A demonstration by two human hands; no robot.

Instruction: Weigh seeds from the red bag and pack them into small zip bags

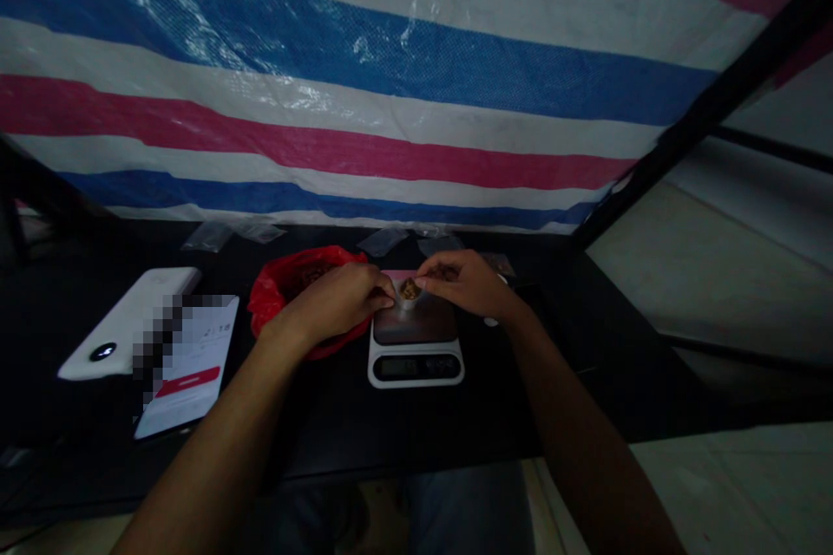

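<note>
On the steel plate of a white digital kitchen scale (415, 326) is a small pale cup (409, 303) with brown, crumbly pieces in it. My left hand (348, 293) reaches in over a red plastic bag, its thumb and fingers pinched at the cup's left rim. From the other side, my right hand (469, 279) has its fingertips closed on the right rim. The open red bag (270, 282) holds more dark brown pieces and lies left of the scale, partly behind my left hand and forearm. Digits on the scale's display are too dim to read.
A smartphone (195, 373) with a lit screen and a white device (149, 303) lie on the black table (338, 434) at the left. Clear plastic bags (383, 240) are strewn along the back edge. Behind hangs a striped tarp (364, 95), with a dark frame bar (664, 143) at the right.
</note>
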